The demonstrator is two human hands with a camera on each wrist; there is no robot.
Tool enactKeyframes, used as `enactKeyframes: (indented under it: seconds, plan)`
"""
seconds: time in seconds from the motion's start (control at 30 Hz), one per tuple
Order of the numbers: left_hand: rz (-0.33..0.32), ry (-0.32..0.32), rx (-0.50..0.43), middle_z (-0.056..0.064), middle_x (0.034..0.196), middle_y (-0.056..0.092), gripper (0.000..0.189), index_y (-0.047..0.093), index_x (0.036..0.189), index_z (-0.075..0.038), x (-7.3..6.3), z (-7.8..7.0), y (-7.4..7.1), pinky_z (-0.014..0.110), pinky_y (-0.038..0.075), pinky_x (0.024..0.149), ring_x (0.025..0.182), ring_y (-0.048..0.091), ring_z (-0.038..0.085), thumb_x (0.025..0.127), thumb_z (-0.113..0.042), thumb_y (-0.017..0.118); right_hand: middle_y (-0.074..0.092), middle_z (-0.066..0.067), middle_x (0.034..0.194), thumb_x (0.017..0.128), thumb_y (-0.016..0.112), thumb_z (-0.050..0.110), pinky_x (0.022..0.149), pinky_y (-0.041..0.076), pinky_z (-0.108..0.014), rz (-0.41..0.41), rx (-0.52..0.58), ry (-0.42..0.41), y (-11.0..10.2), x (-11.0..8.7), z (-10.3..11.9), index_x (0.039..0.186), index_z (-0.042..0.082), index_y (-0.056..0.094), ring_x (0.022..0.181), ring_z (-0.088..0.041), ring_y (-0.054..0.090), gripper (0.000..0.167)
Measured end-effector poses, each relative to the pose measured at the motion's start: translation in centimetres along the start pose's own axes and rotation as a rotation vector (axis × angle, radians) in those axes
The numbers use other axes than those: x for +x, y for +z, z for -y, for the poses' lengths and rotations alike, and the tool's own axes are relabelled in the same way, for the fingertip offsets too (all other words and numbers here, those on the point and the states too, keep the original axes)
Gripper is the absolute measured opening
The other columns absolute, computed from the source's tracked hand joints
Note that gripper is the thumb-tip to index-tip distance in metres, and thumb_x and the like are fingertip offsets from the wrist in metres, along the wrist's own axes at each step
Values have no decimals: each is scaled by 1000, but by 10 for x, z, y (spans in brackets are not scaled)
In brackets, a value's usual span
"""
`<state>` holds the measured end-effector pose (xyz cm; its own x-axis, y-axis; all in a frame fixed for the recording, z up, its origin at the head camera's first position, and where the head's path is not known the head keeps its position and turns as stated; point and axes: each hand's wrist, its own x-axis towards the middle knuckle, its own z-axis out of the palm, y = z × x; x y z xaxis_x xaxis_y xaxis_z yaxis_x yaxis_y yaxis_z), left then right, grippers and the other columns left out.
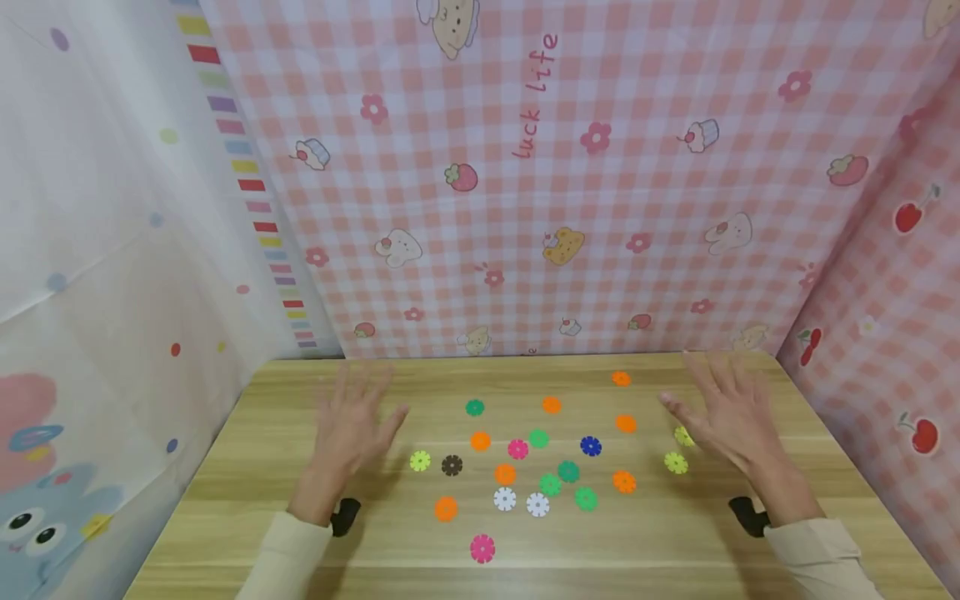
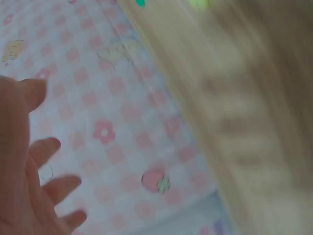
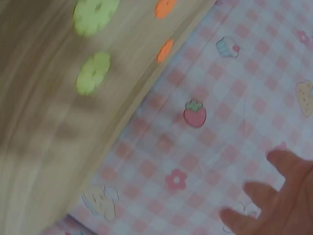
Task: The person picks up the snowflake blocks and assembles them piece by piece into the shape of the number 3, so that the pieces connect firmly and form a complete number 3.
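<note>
Over the left part of the wooden table [image 1: 225, 517], my left hand [image 1: 351, 425] hovers with its fingers spread, holding nothing. My right hand [image 1: 731, 421] is spread in the same way above the right part, also bare. Nearest the right hand lie two yellow notched discs, one [image 1: 676, 463] fully seen and the other [image 1: 683, 436] partly behind the thumb. A yellow-green disc [image 1: 420, 461] and a dark brown disc [image 1: 452, 465] are the closest to the left hand. In the right wrist view, yellow discs [image 3: 93, 73] and an orange disc [image 3: 165, 51] show beside the spread fingers.
Several flat notched discs lie scattered mid-table, among them a blue one [image 1: 591, 446], a white one [image 1: 537, 504], a pink one [image 1: 482, 548] and an orange one [image 1: 621, 378] near the back edge. A pink checked cloth [image 1: 525, 208] hangs behind the table, with more cloth at both sides.
</note>
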<state>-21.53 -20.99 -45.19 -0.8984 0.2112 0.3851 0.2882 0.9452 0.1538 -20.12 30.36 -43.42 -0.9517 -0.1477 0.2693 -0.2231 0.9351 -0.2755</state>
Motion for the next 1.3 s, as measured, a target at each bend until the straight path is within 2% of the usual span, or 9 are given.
enactKeyframes:
  seconds: [0.13,0.27,0.4,0.53,0.6,0.67,0.83,1.03,1.3]
  plan:
    - [68,41,-242,20,149,46,60,48,146,-7,-5,-11,11,69,24,110,137,34,48,95,-34,66,23,-35,155,98,55,49,106,14,-77,94,148,-22,7,0,6,152,1,32,137,-60,22,76]
    - [185,30,-455,16,142,55,54,53,141,-6,-12,-21,21,59,39,106,129,47,40,94,-25,70,38,-32,148,98,62,38,100,35,-71,161,332,-45,19,-5,17,147,0,42,129,-54,40,65]
    - [385,6,-647,13,125,65,42,60,133,-7,-21,-24,24,46,50,94,112,58,31,93,-17,70,50,-26,139,97,66,24,88,53,-47,282,525,-38,34,-12,25,142,1,49,112,-38,58,53]
    - [607,36,-773,10,109,66,36,63,126,-6,-29,-22,25,32,50,83,97,59,22,91,-12,71,55,-28,127,95,66,10,75,55,-32,451,699,-24,47,-18,25,138,-6,49,98,-28,61,49]
    - [677,38,-790,7,105,66,34,65,123,-7,-32,-22,28,28,49,82,93,57,19,90,-14,73,57,-26,117,93,65,5,69,54,-29,525,768,-13,53,-21,24,136,-9,49,90,-23,59,48]
    - [702,44,-789,6,102,65,35,66,120,-7,-35,-22,30,26,48,79,89,56,19,88,-15,75,57,-21,108,91,67,4,64,53,-27,568,817,7,59,-23,23,132,-11,52,81,-18,57,47]
    - [717,39,-785,3,98,62,35,68,118,-12,-40,-22,36,23,44,72,83,52,16,85,-18,78,53,-10,90,86,76,9,56,45,-21,566,804,44,70,-24,23,121,-9,60,69,-12,49,43]
    - [739,4,-827,4,96,59,35,70,118,-14,-42,-21,42,22,39,67,78,47,15,85,-17,79,48,-8,85,79,81,6,56,38,-21,596,775,34,73,-22,20,108,-2,63,71,-15,44,35]
    - [724,37,-803,2,96,60,32,73,113,-18,-42,-25,45,21,39,67,76,45,12,82,-17,80,45,-7,81,78,79,-2,52,42,-18,628,800,41,73,-19,19,103,-2,62,66,-12,45,31]
